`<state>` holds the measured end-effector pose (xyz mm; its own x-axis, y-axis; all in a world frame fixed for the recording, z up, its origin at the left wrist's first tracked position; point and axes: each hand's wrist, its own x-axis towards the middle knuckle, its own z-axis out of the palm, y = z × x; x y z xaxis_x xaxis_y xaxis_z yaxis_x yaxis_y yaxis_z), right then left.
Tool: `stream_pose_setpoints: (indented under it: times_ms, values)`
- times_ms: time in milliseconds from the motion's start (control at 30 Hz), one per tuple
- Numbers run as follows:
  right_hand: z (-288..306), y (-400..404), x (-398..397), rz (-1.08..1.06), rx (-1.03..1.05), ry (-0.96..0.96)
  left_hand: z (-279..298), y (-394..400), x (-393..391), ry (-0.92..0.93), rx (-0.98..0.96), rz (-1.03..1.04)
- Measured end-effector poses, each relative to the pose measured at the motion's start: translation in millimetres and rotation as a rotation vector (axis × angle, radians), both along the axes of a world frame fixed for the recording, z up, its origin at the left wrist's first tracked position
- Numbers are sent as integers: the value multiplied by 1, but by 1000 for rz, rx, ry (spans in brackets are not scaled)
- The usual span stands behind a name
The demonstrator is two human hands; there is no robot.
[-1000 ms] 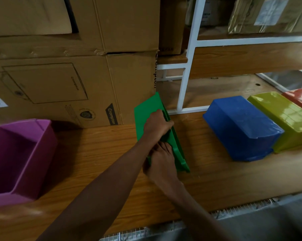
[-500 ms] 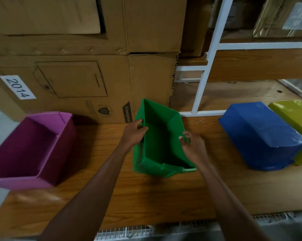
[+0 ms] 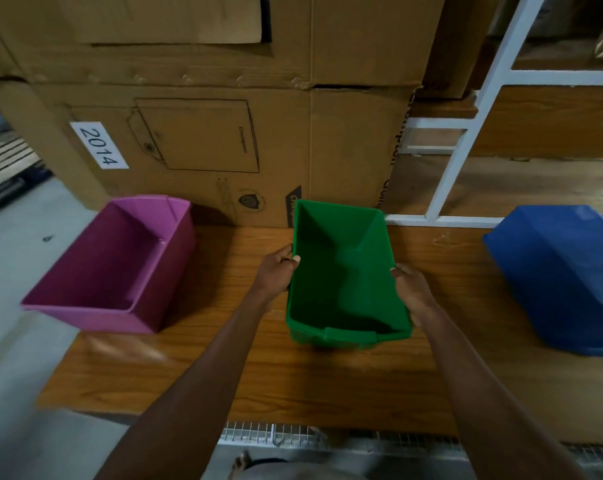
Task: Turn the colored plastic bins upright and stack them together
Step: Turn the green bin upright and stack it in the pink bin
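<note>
Bins on wooden shelf: one upright and waiting, one in our hands, one not yet turned.

Item 1, purple bin (image 3: 116,268): upright at the left end of the wooden shelf (image 3: 328,382), mouth open, which we judge makes it the base of the stack. Item 2, green bin (image 3: 345,275): upright at centre, our left hand (image 3: 276,271) curled over its left rim and our right hand (image 3: 411,289) gripping its right rim, a two-sided hold that keeps it level for carrying; whether it touches the shelf we cannot tell. Item 3, blue bin (image 3: 563,275): upside down at the right, well apart from the purple one. Behind: cardboard boxes (image 3: 224,133), one labelled 2014, and a white rack frame (image 3: 466,140).
</note>
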<state>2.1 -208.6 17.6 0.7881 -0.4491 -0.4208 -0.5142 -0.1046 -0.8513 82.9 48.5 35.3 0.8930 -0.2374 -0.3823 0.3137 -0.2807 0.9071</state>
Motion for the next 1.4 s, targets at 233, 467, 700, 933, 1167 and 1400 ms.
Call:
stream_pose_setpoints:
  times_ms: [233, 467, 700, 933, 1167, 1400]
  values:
    - [18, 20, -2, 71, 43, -52, 7, 25, -19, -22, -124, 153]
    - [57, 53, 7, 171, -2, -105, 43, 71, -24, -84, -144, 279]
    - [91, 108, 18, 178, -12, -184, 72, 135, -23, -173, -194, 279]
    - [115, 191, 23, 120, 63, -247, 97, 221, -6, -203, -149, 224]
    - [128, 268, 34, 94, 86, -280, 114, 298, 13, -214, -138, 252]
    - [138, 316, 61, 170, 116, -262, 128, 349, 18, -206, -163, 322]
